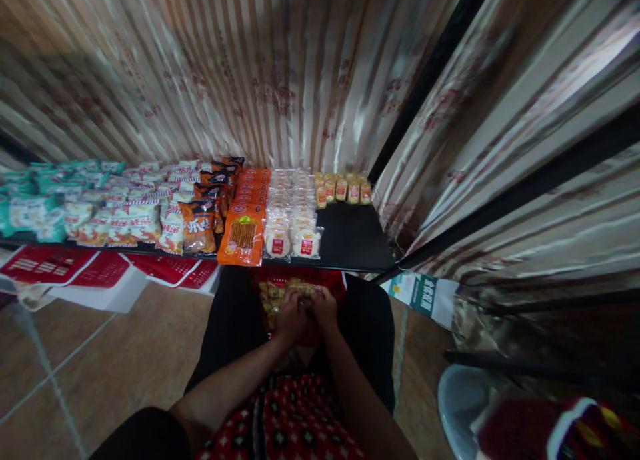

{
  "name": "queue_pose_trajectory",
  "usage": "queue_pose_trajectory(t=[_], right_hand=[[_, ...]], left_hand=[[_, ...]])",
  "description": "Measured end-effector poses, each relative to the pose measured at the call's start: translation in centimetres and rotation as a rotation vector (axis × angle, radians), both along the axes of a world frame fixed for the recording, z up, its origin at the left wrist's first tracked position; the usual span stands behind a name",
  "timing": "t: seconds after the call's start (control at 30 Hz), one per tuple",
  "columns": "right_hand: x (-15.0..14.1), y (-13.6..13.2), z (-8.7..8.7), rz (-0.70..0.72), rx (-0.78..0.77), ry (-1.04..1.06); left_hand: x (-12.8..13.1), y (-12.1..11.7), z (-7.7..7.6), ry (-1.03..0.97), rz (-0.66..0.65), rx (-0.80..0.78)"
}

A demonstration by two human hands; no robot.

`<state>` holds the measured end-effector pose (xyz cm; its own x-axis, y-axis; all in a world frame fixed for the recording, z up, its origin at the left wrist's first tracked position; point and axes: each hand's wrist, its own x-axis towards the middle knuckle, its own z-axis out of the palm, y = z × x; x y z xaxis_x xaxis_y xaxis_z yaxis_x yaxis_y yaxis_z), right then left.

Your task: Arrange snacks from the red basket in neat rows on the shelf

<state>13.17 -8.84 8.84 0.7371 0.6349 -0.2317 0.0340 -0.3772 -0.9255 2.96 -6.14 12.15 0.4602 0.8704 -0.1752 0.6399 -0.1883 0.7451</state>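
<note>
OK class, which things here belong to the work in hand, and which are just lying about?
Belong to it:
left hand and right hand, at the red basket
small yellow packs in the basket
probably the black shelf with its rows of packets

Lying about, it seems:
pale basin
green-and-white printed item
red printed items below the shelf

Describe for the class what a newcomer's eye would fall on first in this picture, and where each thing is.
Probably the bright orange packets first, near the middle of the black shelf. Next, perhaps, the crowd of teal packets at the shelf's left end in view. Below the shelf, the left hand and right hand come close together over a red basket of small yellowish packs between the person's legs.
</note>
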Motion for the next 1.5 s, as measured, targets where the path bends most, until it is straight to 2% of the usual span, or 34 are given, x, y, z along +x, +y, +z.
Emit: queue_pose_trajectory(t=[0.27,0.53,0.67,0.87,1.03,1.2,1.37,1.5], right_hand=[[1.6,-0.8,3.3,0.065,-0.061,-0.116],[3.0,-1.1,6.8,0.112,-0.23,-0.184],[3.4,-1.3,7.8,0.074,-0.26,-0.187],[4.4,-1.7,9.0,0.126,-0.337,-0.212],[5.2,-1.8,9.8,0.101,-0.394,-0.244],[5.5,-1.8,10.3,0.075,-0.313,-0.236],[5.6,-1.8,10.4,0.042,-0.156,-0.134],[5.6,-1.8,9.9,0.007,-0.093,-0.056]], left_hand=[[-0.2,-0.3,0.6,0.043,0.004,0.066],[0.2,-0.2,1.9,0.053,-0.103,0.158],[0.6,-0.6,2.0,0.036,-0.156,0.137],[1.5,-1.5,1.8,-0.054,-0.211,0.077],[2.7,-1.7,3.1,-0.114,-0.204,0.109],[3.9,-1.6,4.5,-0.095,-0.172,0.126],[4.8,-1.6,4.7,-0.124,-0.119,0.108],[5.0,-1.7,4.9,-0.117,-0.14,0.081]])
